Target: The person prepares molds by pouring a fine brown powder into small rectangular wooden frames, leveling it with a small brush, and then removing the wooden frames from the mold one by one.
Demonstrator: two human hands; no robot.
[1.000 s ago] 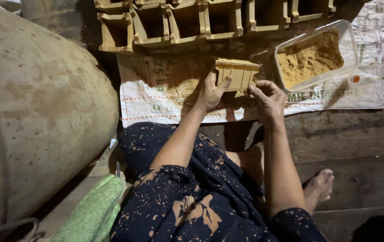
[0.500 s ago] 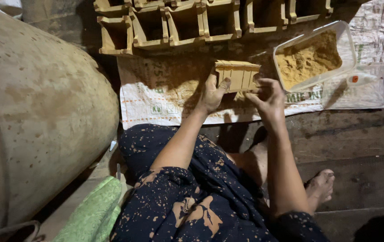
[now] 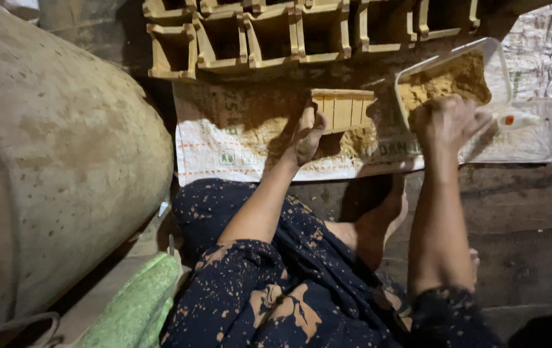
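Leftward, one big rounded drum (image 3: 50,174), pale and stained, fills most of that side, its top and bottom cut off by the frame. Next in size comes one woven plastic sack (image 3: 224,145) spread flat on the dark plank floor (image 3: 521,212), white with faint printing, its right end running out under other things. Along the top edge stands a row of open wooden moulds (image 3: 269,35), tan boxes set side by side; seven show, though the upper ones are cropped and more may sit beyond the frame. One clear plastic tray (image 3: 495,61) lies tilted at the upper right, holding a heap of tan powder (image 3: 447,77). A second clear, flat container (image 3: 540,135) lies just beside and below it, and a small white item with an orange spot rests there, too blurred to name. One green cloth (image 3: 137,303) lies at the bottom left.

On the sack, a single small slatted wooden mould (image 3: 344,109) sits over a loose pile of the same powder. The left hand (image 3: 305,135) rests against the mould's left end, fingers together and curled against its side, thumb up by the top edge. The right hand (image 3: 443,122) is at the near rim of the tray, fingers bunched and curled downward; it is blurred, so whether it pinches powder I cannot tell. One bare foot shows between the forearms, half in shadow.
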